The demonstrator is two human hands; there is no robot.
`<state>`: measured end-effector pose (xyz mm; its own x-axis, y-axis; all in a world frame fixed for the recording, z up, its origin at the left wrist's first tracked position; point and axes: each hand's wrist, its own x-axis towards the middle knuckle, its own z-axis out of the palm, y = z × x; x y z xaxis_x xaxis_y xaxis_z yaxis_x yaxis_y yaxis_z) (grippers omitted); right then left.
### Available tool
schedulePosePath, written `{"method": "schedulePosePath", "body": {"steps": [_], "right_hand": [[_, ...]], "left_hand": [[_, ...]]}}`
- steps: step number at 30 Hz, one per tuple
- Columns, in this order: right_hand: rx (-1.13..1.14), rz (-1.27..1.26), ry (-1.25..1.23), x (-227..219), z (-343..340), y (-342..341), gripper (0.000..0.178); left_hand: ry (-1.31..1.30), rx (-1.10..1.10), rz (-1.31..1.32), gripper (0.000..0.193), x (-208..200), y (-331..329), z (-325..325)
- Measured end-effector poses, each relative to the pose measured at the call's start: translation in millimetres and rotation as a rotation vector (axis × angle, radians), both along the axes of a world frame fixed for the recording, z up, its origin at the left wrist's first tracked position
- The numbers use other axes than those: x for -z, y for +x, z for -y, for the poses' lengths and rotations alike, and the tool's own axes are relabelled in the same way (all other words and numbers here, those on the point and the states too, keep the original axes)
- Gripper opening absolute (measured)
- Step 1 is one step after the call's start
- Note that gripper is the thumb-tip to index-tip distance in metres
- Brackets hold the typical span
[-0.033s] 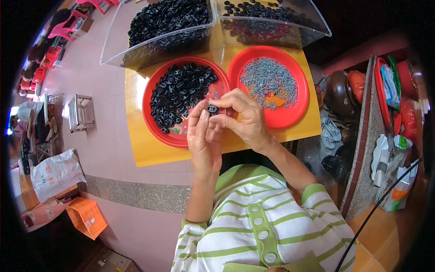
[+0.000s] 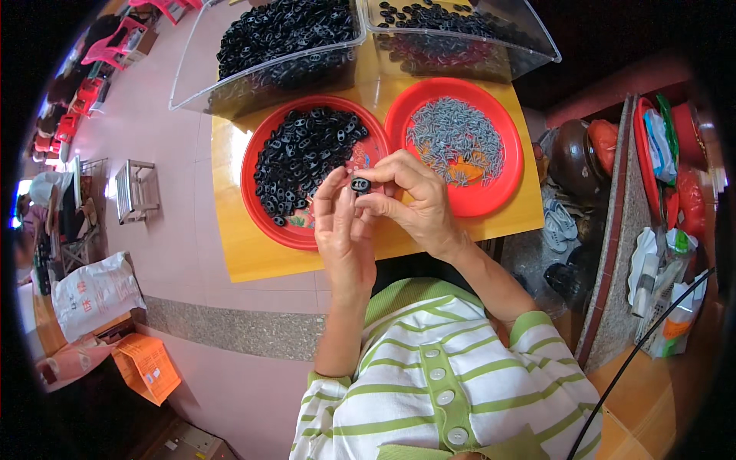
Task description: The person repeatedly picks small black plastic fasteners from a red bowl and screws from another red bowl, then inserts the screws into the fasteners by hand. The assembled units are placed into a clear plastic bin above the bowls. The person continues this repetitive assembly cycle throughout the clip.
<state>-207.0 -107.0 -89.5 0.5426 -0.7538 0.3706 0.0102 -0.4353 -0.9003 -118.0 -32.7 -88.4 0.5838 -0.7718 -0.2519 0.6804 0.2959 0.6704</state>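
Observation:
In front of my chest, over the near rim of the left red plate (image 2: pixel 313 244), my two hands meet at a small black oval piece with two holes (image 2: pixel 360 185). My right hand (image 2: pixel 414 198) pinches it from the right between thumb and forefinger. Beside its left edge are the raised thumb and fingertips of my left hand (image 2: pixel 343 234), closed in on it. Many like black pieces (image 2: pixel 303 157) are heaped on that plate. Small silvery screw-like parts (image 2: pixel 456 138) cover much of the right red plate (image 2: pixel 481 205).
Behind the plates stand two clear bins, one piled with black pieces (image 2: pixel 287 38), the other holding fewer (image 2: pixel 429 17). All rest on a yellow table (image 2: pixel 253 264). A metal stool (image 2: pixel 136 192) is on the floor at left; a brown jar (image 2: pixel 571 149) stands right of the table.
The black piece has turned slightly between my fingertips, and my left fingers have shifted a little beside it. The plates and bins stay in place.

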Motion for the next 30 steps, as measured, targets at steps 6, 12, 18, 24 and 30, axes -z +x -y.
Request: {"method": "schedulePosePath", "body": {"steps": [6, 12, 18, 24, 30], "right_hand": [[-0.069, 0.076, 0.209, 10, -1, -3, 0.022], [-0.152, 0.22, 0.483, 19, -14, 3, 0.019], [-0.221, 0.139, 0.531, 12, -12, 0, 0.015], [-0.232, 0.14, 0.609, 13, -10, 2, 0.014], [-0.201, 0.12, 0.609, 14, -12, 7, 0.012]], "left_hand": [[-0.082, 0.01, 0.329, 0.02, 29, 5, -7], [-0.047, -0.07, 0.449, 0.015, 37, 2, -9], [-0.06, -0.06, 0.367, 0.013, 45, 4, -14], [-0.061, -0.052, 0.364, 0.011, 45, 6, -12], [-0.044, -0.089, 0.418, 0.01, 47, 7, -9]]}}
